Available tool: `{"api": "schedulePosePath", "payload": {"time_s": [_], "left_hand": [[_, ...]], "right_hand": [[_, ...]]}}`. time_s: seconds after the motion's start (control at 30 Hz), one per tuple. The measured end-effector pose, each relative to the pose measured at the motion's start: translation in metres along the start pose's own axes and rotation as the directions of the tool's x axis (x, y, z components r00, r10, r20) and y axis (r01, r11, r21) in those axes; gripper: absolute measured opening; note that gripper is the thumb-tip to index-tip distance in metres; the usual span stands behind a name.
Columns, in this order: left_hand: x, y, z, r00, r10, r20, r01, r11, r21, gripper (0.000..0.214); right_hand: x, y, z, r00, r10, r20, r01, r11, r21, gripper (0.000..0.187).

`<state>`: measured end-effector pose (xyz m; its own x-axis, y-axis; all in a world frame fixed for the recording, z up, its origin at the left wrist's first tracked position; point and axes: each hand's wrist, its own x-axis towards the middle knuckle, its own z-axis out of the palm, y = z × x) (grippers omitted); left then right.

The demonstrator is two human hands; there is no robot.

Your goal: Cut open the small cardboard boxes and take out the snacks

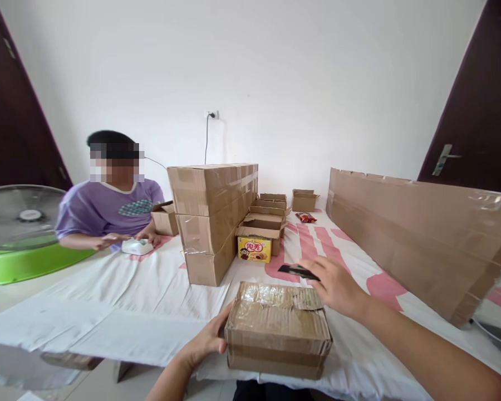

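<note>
A taped cardboard box sits at the table's near edge in front of me. Its top is covered with clear tape and a torn, wrinkled patch shows at the far right. My left hand grips the box's left side, the thumb at the near corner and the other fingers partly hidden behind it. Above the box's far right corner, my right hand is closed on a flat black object, possibly a box cutter; no blade can be made out.
Stacked cardboard boxes stand left of centre. Beside them are open boxes, a yellow printed carton and a red packet. A long cardboard panel lines the right. Across the table, a person handles a white device.
</note>
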<state>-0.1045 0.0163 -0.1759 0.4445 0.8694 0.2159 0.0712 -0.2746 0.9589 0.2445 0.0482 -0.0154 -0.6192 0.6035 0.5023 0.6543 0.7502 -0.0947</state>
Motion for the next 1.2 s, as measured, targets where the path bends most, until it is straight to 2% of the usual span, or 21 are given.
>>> {"api": "schedulePosePath", "payload": {"time_s": [0.13, 0.33, 0.57, 0.83, 1.07, 1.2], "left_hand": [[0.001, -0.003, 0.0, 0.999, 0.049, -0.007, -0.049, 0.999, 0.0, 0.133], [0.003, -0.006, -0.004, 0.998, 0.052, 0.032, -0.052, 0.999, 0.01, 0.139], [0.001, 0.002, -0.003, 0.999, 0.034, 0.042, -0.036, 0.998, 0.043, 0.137], [0.002, 0.007, 0.0, 0.996, 0.02, 0.083, -0.023, 0.999, 0.026, 0.141], [0.0, 0.003, 0.0, 0.998, 0.0, 0.064, -0.002, 1.0, 0.029, 0.14], [0.001, 0.002, -0.001, 0.998, -0.007, 0.063, 0.001, 0.996, 0.092, 0.141]], "right_hand": [[0.029, -0.039, 0.016, 0.975, -0.164, 0.151, 0.186, 0.972, -0.146, 0.049], [0.056, -0.06, 0.035, 0.932, -0.243, 0.269, 0.307, 0.924, -0.229, 0.048], [0.054, -0.056, 0.027, 0.894, -0.329, 0.304, 0.418, 0.858, -0.299, 0.043], [0.055, -0.06, 0.033, 0.898, -0.318, 0.303, 0.406, 0.864, -0.296, 0.045], [0.057, -0.049, 0.03, 0.855, -0.436, 0.281, 0.511, 0.803, -0.307, 0.041], [0.055, -0.051, 0.029, 0.863, -0.396, 0.314, 0.49, 0.807, -0.33, 0.04]]}}
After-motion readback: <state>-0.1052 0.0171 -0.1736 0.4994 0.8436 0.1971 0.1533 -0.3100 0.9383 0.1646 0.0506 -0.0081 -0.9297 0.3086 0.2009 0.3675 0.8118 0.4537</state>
